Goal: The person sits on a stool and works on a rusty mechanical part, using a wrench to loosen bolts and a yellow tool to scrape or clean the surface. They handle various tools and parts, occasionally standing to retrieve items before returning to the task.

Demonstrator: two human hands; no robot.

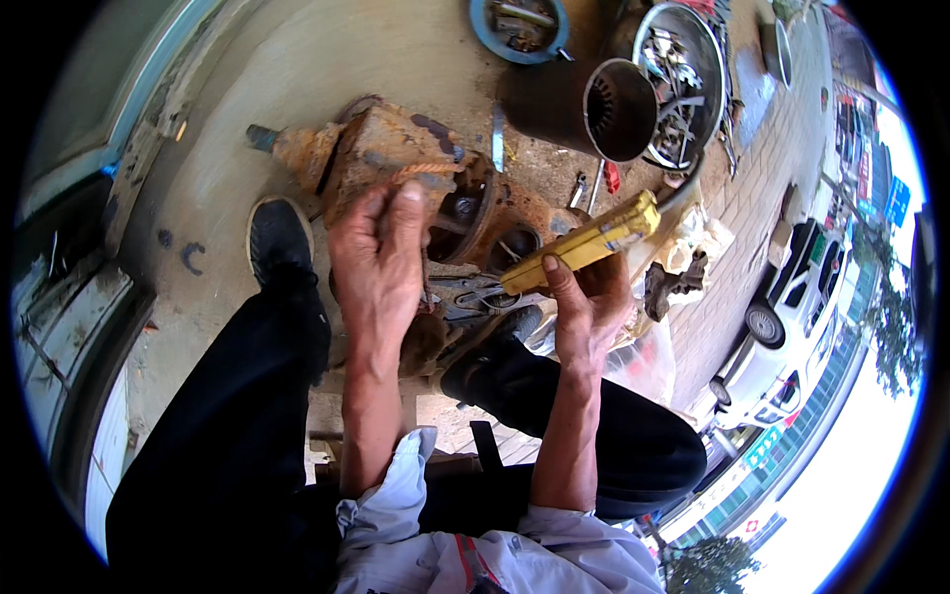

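My right hand [594, 307] is closed round a long yellow box [584, 243], its thumb lying along the near side. My left hand [381, 243] pinches a short, orange-brown twisted strand [427, 170] between thumb and fingers. Just beyond both hands lies a large rusty metal housing [386, 144], with a stub shaft pointing left and round openings on its right part. Parts of the housing are hidden behind my left hand. Several pliers-like tools [470, 292] lie below the openings, between my hands.
A dark metal cylinder [554, 104] lies on its side beyond the housing. Near it stand a basin of metal parts [678, 89] and a blue round pan [480, 25]. A wrench [578, 188] lies on the ground. My shoes [277, 238] flank the housing. A white car [792, 327] is at the right.
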